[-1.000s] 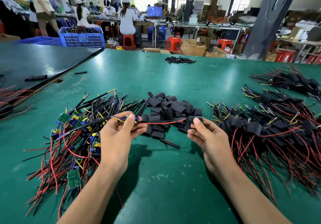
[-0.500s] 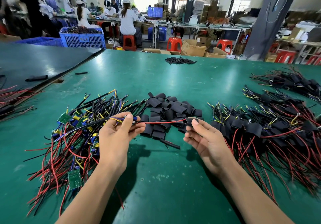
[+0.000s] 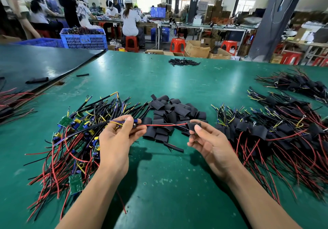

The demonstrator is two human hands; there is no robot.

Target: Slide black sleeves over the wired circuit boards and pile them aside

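Fingers point(image 3: 129, 122) of the left hand point(image 3: 115, 140) are pinching a wired circuit board point(image 3: 135, 122) at its near end, with yellow and black leads trailing off to the left. Fingers point(image 3: 196, 129) of the right hand point(image 3: 211, 143) are pinching a black sleeve point(image 3: 192, 124) by its edge. Both hands are hovering just above the tabletop point(image 3: 159, 184). A red wire point(image 3: 159, 125) is running taut between the two hands and appears to be entering the sleeve's mouth, though the opening itself is too small to read.

The sleeve is looking light, thin and floppy, so it is likely collapsing flat unless pinched at the rim to keep it open. The board is looking stiff and light, with raised parts that could be snagging the sleeve; holding it by the edge or the lead bundle seems safest.

Behind the hands, a heap of loose sleeves point(image 3: 174, 111) is lying on the tabletop. To the left, a pile of bare boards point(image 3: 76, 140) is sprawling in red and black wire; to the right, a pile of sleeved boards point(image 3: 275, 134) is building up.

Beyond the tabletop, a blue crate point(image 3: 83, 40) is holding what look like more wired parts, and cardboard boxes point(image 3: 197, 51) are sitting on the floor, contents not visible.
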